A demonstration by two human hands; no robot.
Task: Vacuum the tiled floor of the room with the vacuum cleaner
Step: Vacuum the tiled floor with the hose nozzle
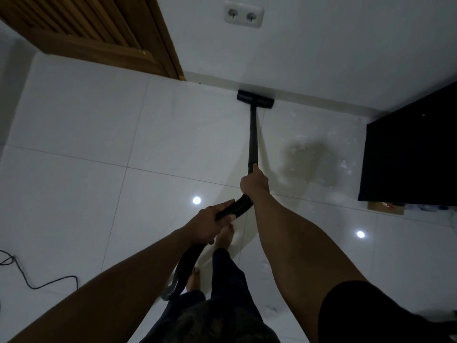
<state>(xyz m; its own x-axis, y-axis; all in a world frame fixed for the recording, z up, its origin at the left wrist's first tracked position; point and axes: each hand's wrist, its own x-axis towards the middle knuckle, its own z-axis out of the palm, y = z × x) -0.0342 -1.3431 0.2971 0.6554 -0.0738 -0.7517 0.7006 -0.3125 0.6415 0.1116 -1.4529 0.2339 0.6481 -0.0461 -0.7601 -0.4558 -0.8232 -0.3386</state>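
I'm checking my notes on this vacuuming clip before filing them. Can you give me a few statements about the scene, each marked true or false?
1. The floor head sits against the foot of the wall. True.
2. The left hand hangs free. False: it grips the ribbed hose.
3. The right hand grips the wand. True.
4. A plug sits in the wall socket. False: both of its outlets are empty.
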